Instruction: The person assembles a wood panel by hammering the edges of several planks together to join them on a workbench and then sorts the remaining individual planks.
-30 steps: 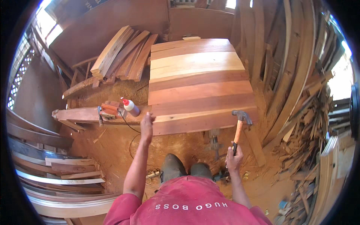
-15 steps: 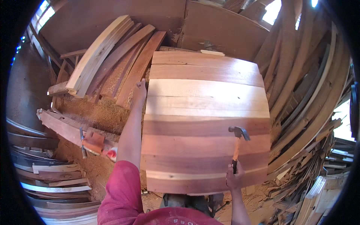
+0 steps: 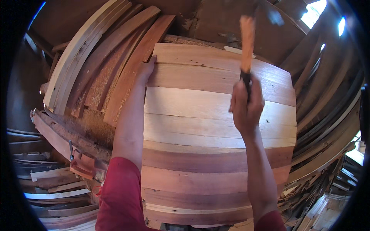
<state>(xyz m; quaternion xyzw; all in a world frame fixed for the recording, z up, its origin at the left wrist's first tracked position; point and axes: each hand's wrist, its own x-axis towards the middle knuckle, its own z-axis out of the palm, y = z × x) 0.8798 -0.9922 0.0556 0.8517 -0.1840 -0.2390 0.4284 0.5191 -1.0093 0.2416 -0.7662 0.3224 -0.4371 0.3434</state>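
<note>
A wide panel (image 3: 192, 177) of light and reddish-brown boards lies in front of me. At its far left edge is my left hand (image 3: 147, 69), closed along the board's side with some fingers hidden. My right hand (image 3: 248, 102) grips the black lower end of a hammer (image 3: 247, 42), raised over the far right part of the panel. The hammer's orange-brown wooden handle points away from me. Its head is smeared by motion near the top of the view.
Long planks (image 3: 88, 50) rest on sawdust at the far left. Nearer, an orange clamp-like tool (image 3: 83, 163) sits on a beam (image 3: 54, 129). Stacked boards (image 3: 58, 188) fill the lower left. More timber (image 3: 327, 142) leans along the right, with offcuts below.
My right hand has lifted the hammer up and away from the panel's near right part. My left hand has slid farther along the left edge. The view has shifted.
</note>
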